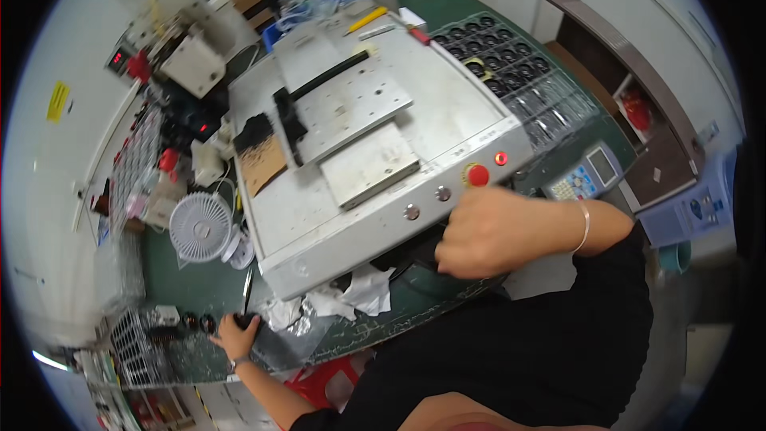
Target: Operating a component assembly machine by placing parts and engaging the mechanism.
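On the green table, low at the left — rests the left hand against a small dark part, thumb and fingers half curled; can't tell if gripped. Lies at those fingertips, far left of the right hand, long axis unclear. Curls the right loosely by a red button — contents hidden.

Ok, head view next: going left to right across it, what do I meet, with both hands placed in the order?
Yellow wall label → grid tray at lower left → left hand → crumpled white paper → right hand → bracelet on the right wrist → blue plastic bin.
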A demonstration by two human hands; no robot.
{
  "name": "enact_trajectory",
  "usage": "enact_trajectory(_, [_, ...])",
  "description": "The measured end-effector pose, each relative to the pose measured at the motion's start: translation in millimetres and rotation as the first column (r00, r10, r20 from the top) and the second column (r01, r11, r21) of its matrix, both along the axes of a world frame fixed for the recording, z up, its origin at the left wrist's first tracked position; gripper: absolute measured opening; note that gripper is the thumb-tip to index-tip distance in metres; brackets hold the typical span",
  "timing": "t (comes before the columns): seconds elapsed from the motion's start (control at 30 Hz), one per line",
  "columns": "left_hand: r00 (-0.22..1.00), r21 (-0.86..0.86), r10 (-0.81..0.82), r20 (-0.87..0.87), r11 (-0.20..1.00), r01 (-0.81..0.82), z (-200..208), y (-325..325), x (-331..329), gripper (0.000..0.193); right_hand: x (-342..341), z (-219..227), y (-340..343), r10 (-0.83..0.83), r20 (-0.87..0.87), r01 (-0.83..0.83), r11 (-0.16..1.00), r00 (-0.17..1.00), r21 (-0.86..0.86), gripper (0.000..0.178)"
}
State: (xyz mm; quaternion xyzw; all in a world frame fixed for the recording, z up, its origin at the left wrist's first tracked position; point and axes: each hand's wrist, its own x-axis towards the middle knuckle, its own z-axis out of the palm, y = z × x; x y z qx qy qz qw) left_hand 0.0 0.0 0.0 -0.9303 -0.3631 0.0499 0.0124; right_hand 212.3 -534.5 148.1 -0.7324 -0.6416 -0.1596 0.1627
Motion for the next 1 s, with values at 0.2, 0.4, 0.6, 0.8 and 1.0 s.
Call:
enact_trajectory(0.2, [0.974, 0.264, 0.222, -0.054, 0.943, -0.200, -13, 14, -31, 0.072, 69, 15, -63, -0.601, -0.424, 0.705, 0.695, 0.678, 0.143, 0.011])
enact_trajectory(0.4, [0.974, 0.100, 0.223, 0.028, 0.969, -0.225, -13, 18, -39, 0.067, 191, -86, -134, -0.849, -0.352, 0.876, 0.463, 0.394, -0.135, 0.021])
enact_trajectory(0.6, [0.974, 0.139, 0.049, 0.221, 0.987, -0.081, -22, 4, -63, 0.072, 233, -134, -113, -0.780, -0.366, 0.772, 0.600, 0.507, -0.210, 0.026])
enact_trajectory(0.8, [0.728, 0.150, -0.255, 0.636, 0.967, 0.208, 27, -76, -10, 0.050, 289, -229, -138, -0.125, -0.926, 0.544, 0.834, 0.356, 0.097, 0.030])
enact_trajectory(1.0, [0.468, -0.001, -0.281, 0.838, 0.857, 0.516, 66, -184, 44, 0.046, 219, -175, 3, 0.007, -0.928, 0.078, 0.996, 0.373, 0.038, 0.031])
